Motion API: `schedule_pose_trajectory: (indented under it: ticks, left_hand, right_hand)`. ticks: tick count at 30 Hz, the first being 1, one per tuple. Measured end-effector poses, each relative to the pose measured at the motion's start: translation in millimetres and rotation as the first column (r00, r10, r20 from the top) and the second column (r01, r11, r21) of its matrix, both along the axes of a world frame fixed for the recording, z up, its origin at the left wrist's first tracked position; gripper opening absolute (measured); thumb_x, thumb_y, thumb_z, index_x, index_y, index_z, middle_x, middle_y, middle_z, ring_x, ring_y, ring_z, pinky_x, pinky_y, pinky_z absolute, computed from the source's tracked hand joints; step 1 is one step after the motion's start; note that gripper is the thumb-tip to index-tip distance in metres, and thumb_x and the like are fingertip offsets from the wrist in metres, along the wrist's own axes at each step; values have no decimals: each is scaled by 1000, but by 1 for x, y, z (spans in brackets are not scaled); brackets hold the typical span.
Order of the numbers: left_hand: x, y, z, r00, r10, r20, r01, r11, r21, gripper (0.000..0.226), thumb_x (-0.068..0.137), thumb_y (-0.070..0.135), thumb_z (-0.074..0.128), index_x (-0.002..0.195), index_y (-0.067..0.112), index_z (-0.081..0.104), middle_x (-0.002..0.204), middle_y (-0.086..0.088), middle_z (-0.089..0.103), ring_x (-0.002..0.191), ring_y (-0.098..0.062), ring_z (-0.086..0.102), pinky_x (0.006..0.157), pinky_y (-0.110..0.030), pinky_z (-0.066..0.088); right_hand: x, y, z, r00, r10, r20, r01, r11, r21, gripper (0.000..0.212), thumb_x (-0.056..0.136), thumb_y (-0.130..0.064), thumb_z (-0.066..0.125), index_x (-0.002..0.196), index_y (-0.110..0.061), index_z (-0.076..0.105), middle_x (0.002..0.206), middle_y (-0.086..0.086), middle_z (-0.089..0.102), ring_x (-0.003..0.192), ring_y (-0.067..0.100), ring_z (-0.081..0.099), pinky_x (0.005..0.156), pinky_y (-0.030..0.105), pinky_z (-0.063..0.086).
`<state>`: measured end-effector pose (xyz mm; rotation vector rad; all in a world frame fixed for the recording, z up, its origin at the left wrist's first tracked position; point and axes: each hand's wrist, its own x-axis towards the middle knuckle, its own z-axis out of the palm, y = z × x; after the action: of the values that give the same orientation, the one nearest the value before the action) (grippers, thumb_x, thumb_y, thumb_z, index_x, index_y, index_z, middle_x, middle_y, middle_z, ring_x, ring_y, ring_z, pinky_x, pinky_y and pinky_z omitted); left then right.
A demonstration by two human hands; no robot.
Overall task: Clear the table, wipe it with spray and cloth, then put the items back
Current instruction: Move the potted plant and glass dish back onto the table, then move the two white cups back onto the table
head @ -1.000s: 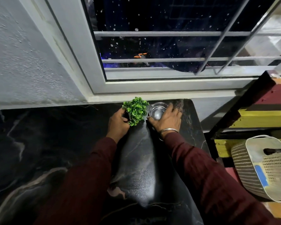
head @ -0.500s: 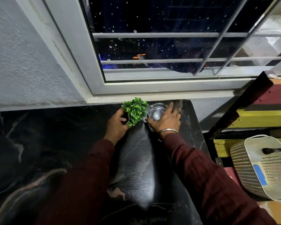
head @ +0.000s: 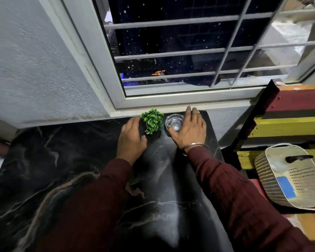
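Table top [head: 65,188], a glossy black slab veined with pale marble streaks, filled the lower frame. Toward its far edge at upper centre, the left hand [head: 130,138] had slackened beside the small frilly green plastic plant [head: 151,120], fingers loose. The right hand [head: 190,129] had uncurled from the round clear glass ashtray [head: 173,122], fingers straight. Both items seemed put back, likely ending the task.

Plant [head: 151,120] & glass ashtray [head: 174,122] sit side by side at table's [head: 49,157] far edge under window [head: 180,51] (plant on left). Basket [head: 291,177] off to the right, well apart.
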<state>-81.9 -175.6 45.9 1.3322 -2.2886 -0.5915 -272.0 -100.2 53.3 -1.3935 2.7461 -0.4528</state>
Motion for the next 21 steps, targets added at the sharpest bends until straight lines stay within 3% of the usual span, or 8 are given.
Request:
schedule_pose_trajectory:
  ticks: [5, 14, 21]
  left_hand:
    - [-11, 54, 49, 989, -90, 121, 100, 991, -83, 78, 81, 20, 69, 152, 10, 38, 159, -13, 35, 144, -33, 32, 117, -49, 33]
    - [-61, 143, 80, 920, -351, 174, 375, 917, -137, 72, 84, 23, 74, 147, 7, 44, 160, -18, 32, 146, -39, 28, 118, -54, 30]
    - [-170, 231, 86, 838, -509, 196, 537, 833, -132, 74, 82, 23, 74, 147, 6, 44, 156, -21, 35, 143, -42, 30, 116, -55, 31]
  right_hand:
    - [-13, 73, 42, 997, -12, -80, 11, 1000, -20, 96, 81, -65, 42, 152, -9, 9, 158, 15, 14, 145, 31, 15, 117, 49, 13]
    - [-62, 258, 80, 945, -267, -190, 265, 964, -37, 95, 77, -62, 47, 151, -13, 16, 158, 12, 18, 144, 30, 19, 115, 48, 20]
    - [-137, 391, 71, 866, -479, -147, 474, 878, -64, 93, 78, -62, 48, 151, -13, 19, 158, 11, 19, 144, 29, 21, 113, 47, 23]
